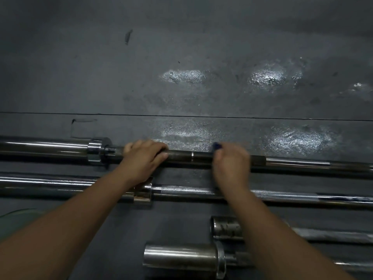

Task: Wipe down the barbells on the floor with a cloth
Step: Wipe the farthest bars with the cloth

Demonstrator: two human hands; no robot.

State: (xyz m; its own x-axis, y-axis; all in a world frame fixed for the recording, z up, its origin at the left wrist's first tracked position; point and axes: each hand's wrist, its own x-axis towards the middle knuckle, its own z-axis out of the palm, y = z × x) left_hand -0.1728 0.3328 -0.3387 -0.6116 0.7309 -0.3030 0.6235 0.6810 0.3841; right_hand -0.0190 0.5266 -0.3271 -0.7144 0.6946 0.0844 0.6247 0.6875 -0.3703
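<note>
The left hand [144, 158] grips the far barbell [181, 156]. Beside it, the right hand [232, 161] presses a blue cloth [217, 146] around the bar.

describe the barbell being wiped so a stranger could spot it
Four barbells lie side by side on the dark floor. It is the farthest barbell, nearest the floor seam. Only this one has both hands on its dark shaft, the right hand holding a blue cloth.

Left hand [144, 158]: arm outstretched, fingers curled over a bar.
Right hand [231, 163]: arm outstretched, blurred, fingers curled downward.
</note>
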